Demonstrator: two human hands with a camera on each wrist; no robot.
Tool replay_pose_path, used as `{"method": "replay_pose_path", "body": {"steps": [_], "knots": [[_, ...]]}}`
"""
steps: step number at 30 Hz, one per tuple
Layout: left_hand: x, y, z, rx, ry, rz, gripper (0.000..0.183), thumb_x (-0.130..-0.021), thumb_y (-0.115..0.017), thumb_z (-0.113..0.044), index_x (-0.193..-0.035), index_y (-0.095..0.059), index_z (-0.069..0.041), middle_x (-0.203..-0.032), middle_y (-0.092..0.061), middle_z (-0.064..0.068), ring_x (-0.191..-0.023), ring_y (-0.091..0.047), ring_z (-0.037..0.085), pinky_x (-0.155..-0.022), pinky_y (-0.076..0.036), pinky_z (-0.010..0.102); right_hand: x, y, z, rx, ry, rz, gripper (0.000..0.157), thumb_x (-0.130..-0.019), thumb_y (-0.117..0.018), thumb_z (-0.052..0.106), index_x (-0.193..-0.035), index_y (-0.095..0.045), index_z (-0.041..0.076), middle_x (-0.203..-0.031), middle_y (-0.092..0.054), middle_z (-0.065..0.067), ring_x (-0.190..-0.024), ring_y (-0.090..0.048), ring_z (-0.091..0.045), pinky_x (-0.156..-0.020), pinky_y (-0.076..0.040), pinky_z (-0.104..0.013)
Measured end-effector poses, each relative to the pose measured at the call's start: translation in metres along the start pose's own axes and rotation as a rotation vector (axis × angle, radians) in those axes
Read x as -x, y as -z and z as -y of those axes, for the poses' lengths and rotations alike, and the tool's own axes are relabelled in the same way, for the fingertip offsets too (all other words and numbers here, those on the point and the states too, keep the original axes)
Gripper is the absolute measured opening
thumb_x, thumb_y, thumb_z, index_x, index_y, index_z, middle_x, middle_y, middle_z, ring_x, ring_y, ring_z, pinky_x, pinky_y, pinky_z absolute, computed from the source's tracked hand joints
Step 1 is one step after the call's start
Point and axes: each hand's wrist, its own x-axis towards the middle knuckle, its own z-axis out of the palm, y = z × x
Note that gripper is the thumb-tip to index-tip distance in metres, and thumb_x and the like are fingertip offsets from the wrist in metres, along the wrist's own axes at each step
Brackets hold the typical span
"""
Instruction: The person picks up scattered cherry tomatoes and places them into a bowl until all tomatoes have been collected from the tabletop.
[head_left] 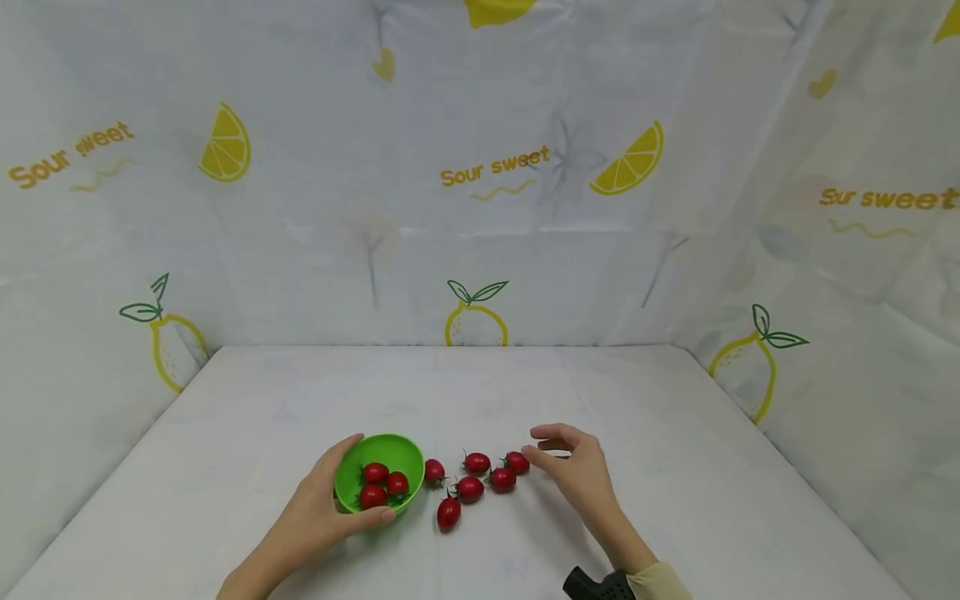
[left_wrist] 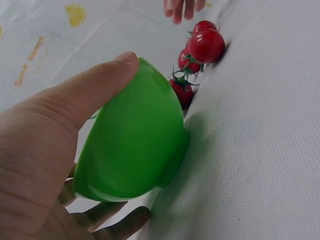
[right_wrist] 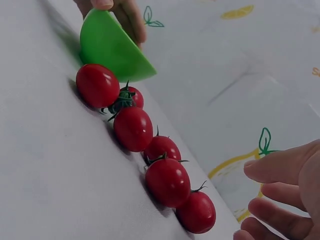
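My left hand (head_left: 321, 502) holds a small green bowl (head_left: 401, 452) by its side, thumb at the near rim and fingers around the far side. Three cherry tomatoes (head_left: 372, 497) with green stems lie inside. In the left wrist view the bowl (left_wrist: 132, 145) stands between thumb and fingers, its contents hidden. Several loose cherry tomatoes (head_left: 469, 489) lie on the table to the bowl's right. My right hand (head_left: 576, 468) hovers beside the rightmost tomato (head_left: 517, 463), fingers loosely bent. Nothing shows between its fingers in the right wrist view (right_wrist: 287, 192).
A white cloth covers the table (head_left: 600, 383). Behind it and along both sides hangs a pale curtain (head_left: 337, 250) printed with lemons and lettering. A black device (head_left: 596, 585) is strapped at my right wrist, by a beige sleeve (head_left: 660, 582).
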Motion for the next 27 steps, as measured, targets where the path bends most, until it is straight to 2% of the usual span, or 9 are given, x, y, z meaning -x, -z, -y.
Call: {"method": "replay_pose_path", "body": {"steps": [3,7,13,18,27], "knots": [[0.000,0.001,0.000,-0.002,-0.005,-0.006,0.107,-0.068,-0.085,-0.056,-0.150,-0.033,-0.014,-0.148,-0.041,0.012,-0.134,-0.040,0.035,-0.103,-0.039,0.057,-0.001,-0.003,-0.002,0.016,0.007,0.029,0.028,-0.082,-0.081,0.015,-0.107,-0.073,0.005,-0.105,-0.069,-0.009,-0.098,-0.062,-0.023,-0.082,-0.054,-0.038],[0.001,0.000,0.001,-0.007,0.002,-0.008,0.108,-0.067,-0.086,-0.056,-0.150,-0.033,-0.012,-0.148,-0.041,0.012,-0.134,-0.040,0.036,-0.102,-0.039,0.057,0.000,-0.006,-0.005,0.051,-0.001,0.093,0.029,-0.084,-0.079,0.018,-0.110,-0.073,0.008,-0.106,-0.069,-0.004,-0.101,-0.062,-0.022,-0.086,-0.052,-0.043],[-0.001,-0.004,0.002,-0.006,0.002,-0.014,0.109,-0.065,-0.086,-0.057,-0.151,-0.033,-0.014,-0.149,-0.040,0.009,-0.135,-0.039,0.033,-0.103,-0.039,0.056,0.002,-0.006,-0.010,0.081,0.017,0.159,0.028,-0.086,-0.077,0.016,-0.113,-0.072,0.009,-0.108,-0.069,-0.002,-0.103,-0.061,-0.024,-0.089,-0.048,-0.050],[-0.002,-0.004,0.000,-0.010,-0.010,-0.008,0.110,-0.066,-0.086,-0.057,-0.151,-0.033,-0.011,-0.149,-0.040,0.012,-0.135,-0.039,0.035,-0.104,-0.038,0.056,0.001,-0.007,-0.012,0.076,0.031,0.180,0.027,-0.086,-0.076,0.012,-0.112,-0.072,0.006,-0.108,-0.069,-0.002,-0.098,-0.063,-0.021,-0.089,-0.050,-0.047],[-0.001,-0.003,0.001,-0.014,-0.016,-0.007,0.109,-0.066,-0.086,-0.058,-0.150,-0.033,-0.012,-0.148,-0.041,0.011,-0.134,-0.040,0.033,-0.104,-0.039,0.054,0.000,-0.010,-0.014,0.075,0.033,0.184,0.025,-0.086,-0.076,0.008,-0.111,-0.073,0.006,-0.104,-0.069,-0.001,-0.095,-0.064,-0.022,-0.083,-0.054,-0.042]]}}
